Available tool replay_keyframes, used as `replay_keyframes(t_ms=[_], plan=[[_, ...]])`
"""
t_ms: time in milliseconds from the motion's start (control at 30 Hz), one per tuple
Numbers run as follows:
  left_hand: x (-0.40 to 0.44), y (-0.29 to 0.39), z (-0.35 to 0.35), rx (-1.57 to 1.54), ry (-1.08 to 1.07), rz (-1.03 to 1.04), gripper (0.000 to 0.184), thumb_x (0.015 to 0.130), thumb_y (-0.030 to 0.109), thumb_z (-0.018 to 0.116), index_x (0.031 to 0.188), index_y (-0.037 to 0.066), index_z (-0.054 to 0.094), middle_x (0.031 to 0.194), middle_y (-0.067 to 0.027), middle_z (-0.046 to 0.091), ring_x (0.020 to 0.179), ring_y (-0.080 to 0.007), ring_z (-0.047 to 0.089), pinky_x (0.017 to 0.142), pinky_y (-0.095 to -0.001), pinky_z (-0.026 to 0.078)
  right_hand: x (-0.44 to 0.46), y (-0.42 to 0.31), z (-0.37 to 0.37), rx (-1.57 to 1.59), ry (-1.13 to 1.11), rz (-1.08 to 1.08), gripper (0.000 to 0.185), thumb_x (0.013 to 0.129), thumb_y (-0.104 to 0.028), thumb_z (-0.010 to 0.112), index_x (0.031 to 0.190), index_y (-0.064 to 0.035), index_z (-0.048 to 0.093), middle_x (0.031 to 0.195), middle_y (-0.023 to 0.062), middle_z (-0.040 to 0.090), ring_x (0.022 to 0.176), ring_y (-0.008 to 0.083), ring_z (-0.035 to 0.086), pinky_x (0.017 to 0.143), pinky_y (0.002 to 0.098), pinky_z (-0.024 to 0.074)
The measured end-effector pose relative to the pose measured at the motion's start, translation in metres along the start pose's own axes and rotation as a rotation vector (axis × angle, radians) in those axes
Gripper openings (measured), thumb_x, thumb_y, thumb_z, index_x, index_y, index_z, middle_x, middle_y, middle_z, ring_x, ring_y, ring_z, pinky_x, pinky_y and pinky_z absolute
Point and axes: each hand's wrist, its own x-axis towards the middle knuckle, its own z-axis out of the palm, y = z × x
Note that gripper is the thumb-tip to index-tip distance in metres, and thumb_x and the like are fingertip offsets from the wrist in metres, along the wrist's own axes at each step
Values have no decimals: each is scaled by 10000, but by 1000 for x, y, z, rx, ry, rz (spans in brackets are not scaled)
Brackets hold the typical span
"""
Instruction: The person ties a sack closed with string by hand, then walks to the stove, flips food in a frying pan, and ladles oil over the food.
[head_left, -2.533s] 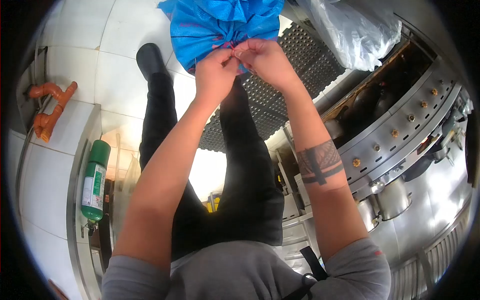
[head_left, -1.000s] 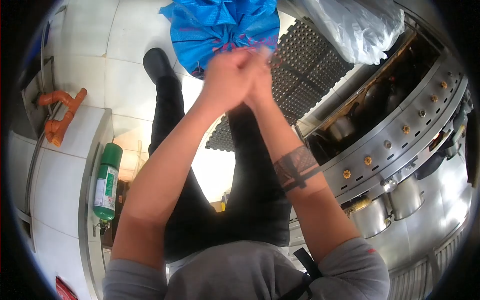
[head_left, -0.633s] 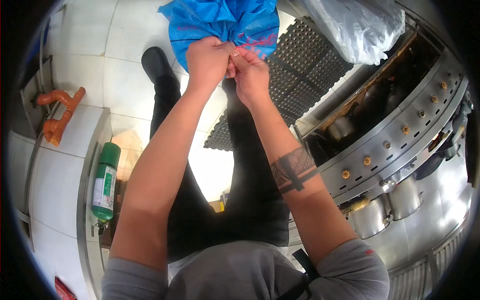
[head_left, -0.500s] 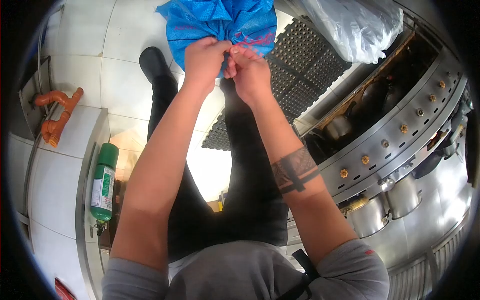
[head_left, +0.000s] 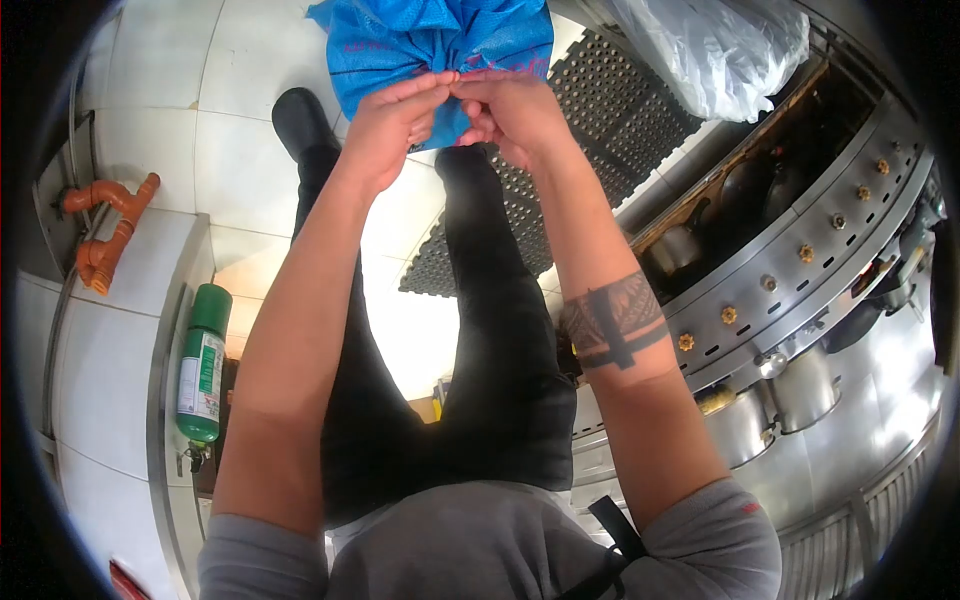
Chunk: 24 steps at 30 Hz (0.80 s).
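A blue woven sack (head_left: 390, 50) with red print stands at the top centre, its material gathered into folds at the middle. My left hand (head_left: 395, 125) is closed in a pinch at the near side of the gather. Opposite it, my right hand (head_left: 510, 110) pinches too, and the fingertips of both hands nearly meet. Whatever lies between the fingertips is too small to make out. Part of the sack hangs below and between the hands.
A black perforated mat (head_left: 610, 110) lies right of the sack. Further right are a clear plastic bag (head_left: 720, 60), a stove front with knobs (head_left: 770, 284) and metal pots (head_left: 805, 390). At left are a green cylinder (head_left: 203, 365) and an orange pipe (head_left: 115, 225).
My hands were clasped close together and blurred a second ago. Since then the wrists have spread apart, with the fingertips still near each other at the sack's gather.
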Motion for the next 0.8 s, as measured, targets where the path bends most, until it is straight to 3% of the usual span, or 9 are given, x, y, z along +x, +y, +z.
replay_keyframes(t_ms=[67, 133, 167, 233, 267, 333, 533, 600, 800], plan=[[-1, 5, -1, 49, -27, -10, 299, 954, 141, 630, 1197, -33, 646, 743, 72, 488, 603, -28, 342, 551, -198, 272, 1, -6, 0, -74, -19, -4, 130, 871, -67, 671, 918, 54, 661, 672, 45, 583, 553, 117, 561, 511, 314, 577], [-3, 14, 0, 468, 35, 84, 278, 952, 136, 628, 1199, 20, 682, 759, 59, 507, 656, -36, 407, 572, -215, 330, 2, -12, -2, -147, -38, -6, 172, 887, -68, 665, 985, 73, 662, 691, 49, 589, 592, 126, 602, 538, 325, 608], [0, 12, -5, 467, 37, 83, 278, 952, 136, 628, 1199, 20, 682, 759, 59, 507, 656, -36, 407, 572, -215, 330, 2, -14, -3, -198, -62, -7, 191, 885, -71, 666, 1002, 80, 661, 704, 53, 589, 593, 130, 601, 548, 326, 611], [7, 12, -16, 958, -81, 535, 261, 941, 145, 639, 1187, 93, 711, 748, 21, 525, 689, -83, 485, 604, -244, 391, 3, -16, -4, -254, -89, -7, 210, 883, -74, 668, 1019, 86, 661, 717, 57, 589, 594, 133, 601, 558, 328, 614], [5, 16, -16, 955, -79, 536, 261, 941, 145, 639, 1187, 93, 711, 748, 21, 525, 689, -83, 485, 604, -244, 391, 3, -16, -5, -279, -127, -7, 208, 883, -73, 668, 1015, 87, 660, 722, 54, 585, 597, 136, 600, 568, 333, 616], [2, 25, -15, 1261, -91, 692, 252, 925, 153, 653, 1167, 123, 718, 787, -31, 556, 730, -138, 547, 647, -256, 431, 4, -16, -8, -304, -165, -2, 207, 882, -73, 668, 1011, 88, 659, 727, 51, 581, 600, 138, 598, 578, 338, 618], [6, 26, -12, 1337, -61, 775, 224, 883, 151, 697, 1099, 110, 741, 785, -64, 584, 717, -179, 585, 649, -292, 466, 5, -12, -8, -371, -178, -7, 172, 920, -91, 624, 1018, 44, 665, 732, 33, 560, 628, 151, 603, 599, 300, 572], [9, 22, -11, 1287, -45, 829, 198, 873, 146, 705, 1061, 99, 746, 784, -72, 593, 718, -196, 595, 643, -303, 475, 2, -9, -10, -267, -181, 5, 141, 900, -99, 622, 933, 21, 689, 703, 12, 561, 618, 116, 557, 564, 309, 552], [10, 2, 0, 1265, 105, 945, 65, 875, 110, 656, 924, 78, 685, 837, -83, 606, 745, -293, 624, 633, -384, 501, 2, -6, -9, -142, -159, 5, 126, 876, -55, 618, 955, 24, 675, 698, 6, 545, 597, 114, 520, 540, 302, 509]])
